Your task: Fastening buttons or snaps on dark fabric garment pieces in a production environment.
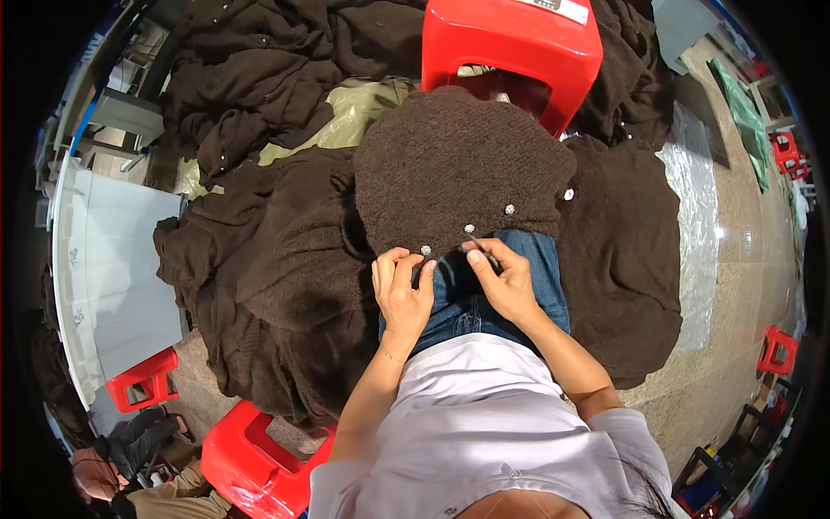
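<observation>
Heaps of dark brown knitted fabric [294, 251] spread from the upper left through the middle of the frame and down its right-hand side. A white shirt [501, 415] on the person fills the bottom centre. The rounded brown knitted piece [458, 164] lies in the upper middle, its near part reaching the lap, over the blue jeans [536, 268]. A red stool [510, 43] stands just beyond it at the top, and a white container [138, 251] sits at the far left; another red stool [251, 467] shows at the lower left. Both hands are at the piece's near edge, in the centre of the frame. The left hand [405, 292] is curled, thumb close to fingertips, though whether cloth is caught between them I cannot tell. The right hand [501, 281] has thumb and forefinger drawn nearly together on a slim dark item [493, 259], too small to identify. Pale, sparkling round buttons [469, 228] dot that edge, one just above the left fingertips, another just above the right
</observation>
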